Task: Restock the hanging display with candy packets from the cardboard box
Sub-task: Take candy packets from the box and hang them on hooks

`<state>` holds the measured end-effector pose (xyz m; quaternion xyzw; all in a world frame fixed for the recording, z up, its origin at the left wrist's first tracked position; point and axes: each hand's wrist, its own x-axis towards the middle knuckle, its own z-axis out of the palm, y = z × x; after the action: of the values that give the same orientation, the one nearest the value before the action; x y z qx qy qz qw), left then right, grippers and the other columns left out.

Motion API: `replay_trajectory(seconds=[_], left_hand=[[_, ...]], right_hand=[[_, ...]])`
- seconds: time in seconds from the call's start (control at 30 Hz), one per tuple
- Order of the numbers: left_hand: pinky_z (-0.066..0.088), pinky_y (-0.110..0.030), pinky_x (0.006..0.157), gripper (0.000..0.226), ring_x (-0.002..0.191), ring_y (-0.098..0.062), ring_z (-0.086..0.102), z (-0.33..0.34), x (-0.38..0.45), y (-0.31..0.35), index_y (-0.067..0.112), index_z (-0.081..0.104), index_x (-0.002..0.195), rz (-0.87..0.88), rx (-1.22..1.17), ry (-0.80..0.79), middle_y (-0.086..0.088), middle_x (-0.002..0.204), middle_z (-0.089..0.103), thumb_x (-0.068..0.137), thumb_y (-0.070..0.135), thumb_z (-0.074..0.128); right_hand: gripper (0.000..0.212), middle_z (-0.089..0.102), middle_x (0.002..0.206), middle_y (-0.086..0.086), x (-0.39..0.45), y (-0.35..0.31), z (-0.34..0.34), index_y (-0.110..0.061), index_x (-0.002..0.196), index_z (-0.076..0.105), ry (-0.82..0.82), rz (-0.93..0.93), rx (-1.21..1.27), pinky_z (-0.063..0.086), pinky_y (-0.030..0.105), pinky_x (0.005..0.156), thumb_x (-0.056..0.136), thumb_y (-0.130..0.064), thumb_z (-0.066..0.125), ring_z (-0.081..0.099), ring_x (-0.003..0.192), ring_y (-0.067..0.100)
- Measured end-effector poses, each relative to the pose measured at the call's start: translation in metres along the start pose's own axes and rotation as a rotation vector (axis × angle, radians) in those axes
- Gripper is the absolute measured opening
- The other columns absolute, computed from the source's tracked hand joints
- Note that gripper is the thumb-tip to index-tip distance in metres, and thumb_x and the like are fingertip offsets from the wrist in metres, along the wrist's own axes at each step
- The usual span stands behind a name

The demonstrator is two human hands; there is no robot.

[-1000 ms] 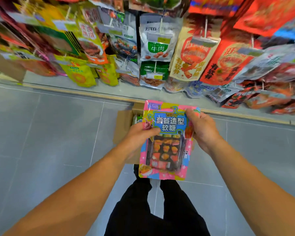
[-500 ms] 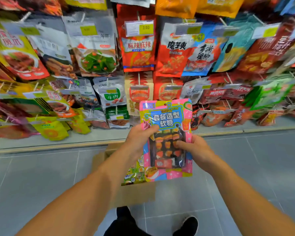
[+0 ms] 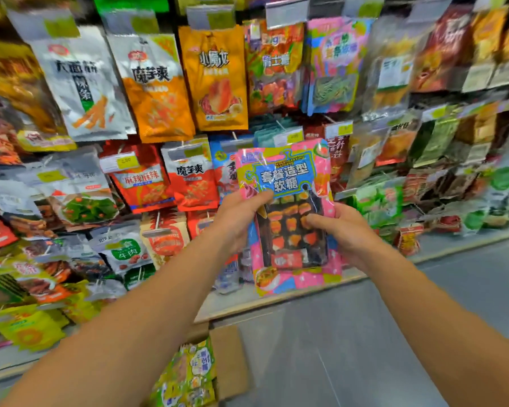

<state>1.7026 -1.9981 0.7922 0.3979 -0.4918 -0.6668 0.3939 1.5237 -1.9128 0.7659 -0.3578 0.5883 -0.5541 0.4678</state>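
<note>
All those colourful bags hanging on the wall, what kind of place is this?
Most likely a snack shop aisle: rows of hanging foil snack bags with yellow price tags, and an open brown cardboard box of stock on the floor.

Two bare hands, left point(image 3: 238, 221) and right point(image 3: 344, 233), hold one pink, glossy plastic candy packet point(image 3: 288, 212). One brown cardboard box point(image 3: 227, 359) sits near, with several yellow-green packets point(image 3: 188, 374) inside. Too many hanging snack bags point(image 3: 159, 92) to count.
</note>
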Motion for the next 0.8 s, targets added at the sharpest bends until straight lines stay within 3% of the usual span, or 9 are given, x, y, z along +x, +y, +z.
replay_trajectory(seconds=[0.13, 0.37, 0.5, 0.6, 0.67, 0.73, 0.8], left_hand=[[0.048, -0.038, 0.080, 0.004, 0.082, -0.021, 0.063, 0.045, 0.026, 0.044, 0.011, 0.069, 0.092, 0.075, 0.028, -0.033, -0.008, 0.087, 0.070, 0.091, 0.013, 0.066], [0.053, -0.042, 0.086, 0.006, 0.089, -0.024, 0.067, 0.084, 0.087, 0.112, 0.016, 0.074, 0.085, 0.197, 0.016, -0.035, -0.003, 0.089, 0.074, 0.087, 0.021, 0.071], [0.054, -0.038, 0.064, 0.010, 0.074, -0.027, 0.061, 0.091, 0.129, 0.158, 0.011, 0.073, 0.091, 0.272, 0.052, -0.065, -0.009, 0.078, 0.066, 0.087, 0.020, 0.071], [0.055, -0.043, 0.076, 0.018, 0.079, -0.026, 0.066, 0.097, 0.157, 0.200, 0.005, 0.071, 0.100, 0.383, 0.101, -0.048, -0.011, 0.088, 0.071, 0.085, 0.016, 0.073], [0.057, -0.031, 0.068, 0.005, 0.076, -0.019, 0.069, 0.100, 0.175, 0.226, 0.011, 0.072, 0.090, 0.451, 0.123, -0.038, -0.002, 0.080, 0.074, 0.085, 0.013, 0.072], [0.052, -0.021, 0.057, 0.006, 0.072, -0.012, 0.070, 0.103, 0.191, 0.248, 0.015, 0.071, 0.082, 0.524, 0.155, -0.025, 0.005, 0.074, 0.074, 0.086, 0.011, 0.071], [0.051, -0.021, 0.062, 0.002, 0.081, -0.015, 0.071, 0.106, 0.207, 0.265, 0.014, 0.073, 0.088, 0.569, 0.189, -0.015, 0.001, 0.084, 0.075, 0.085, 0.014, 0.072]], right_hand=[[0.022, 0.075, 0.099, 0.017, 0.019, -0.049, -0.031, -0.005, 0.102, 0.072, 0.016, -0.119, 0.004, 0.058, 0.047, 0.086, 0.080, -0.003, 0.073, 0.072, 0.089, 0.030], [0.015, 0.073, 0.100, 0.024, 0.076, -0.136, -0.052, -0.008, 0.094, 0.072, 0.053, -0.274, 0.035, 0.057, 0.054, 0.085, 0.080, -0.005, 0.075, 0.070, 0.091, 0.038], [0.009, 0.076, 0.087, 0.009, 0.120, -0.198, -0.049, -0.012, 0.089, 0.073, 0.054, -0.422, 0.015, 0.058, 0.045, 0.083, 0.084, -0.004, 0.071, 0.071, 0.084, 0.024], [0.007, 0.076, 0.083, 0.004, 0.151, -0.246, -0.046, -0.013, 0.087, 0.073, 0.070, -0.485, -0.007, 0.057, 0.049, 0.088, 0.084, -0.006, 0.072, 0.071, 0.084, 0.023], [0.006, 0.075, 0.081, 0.005, 0.173, -0.273, -0.043, -0.014, 0.081, 0.073, 0.074, -0.509, -0.025, 0.055, 0.055, 0.091, 0.081, -0.008, 0.075, 0.069, 0.081, 0.024], [0.012, 0.075, 0.086, 0.007, 0.191, -0.296, -0.042, -0.016, 0.080, 0.075, 0.080, -0.546, -0.046, 0.053, 0.059, 0.093, 0.071, -0.020, 0.080, 0.070, 0.086, 0.026], [0.013, 0.076, 0.089, 0.008, 0.206, -0.312, -0.043, -0.016, 0.081, 0.076, 0.091, -0.569, -0.051, 0.053, 0.059, 0.093, 0.070, -0.022, 0.080, 0.070, 0.088, 0.028]])
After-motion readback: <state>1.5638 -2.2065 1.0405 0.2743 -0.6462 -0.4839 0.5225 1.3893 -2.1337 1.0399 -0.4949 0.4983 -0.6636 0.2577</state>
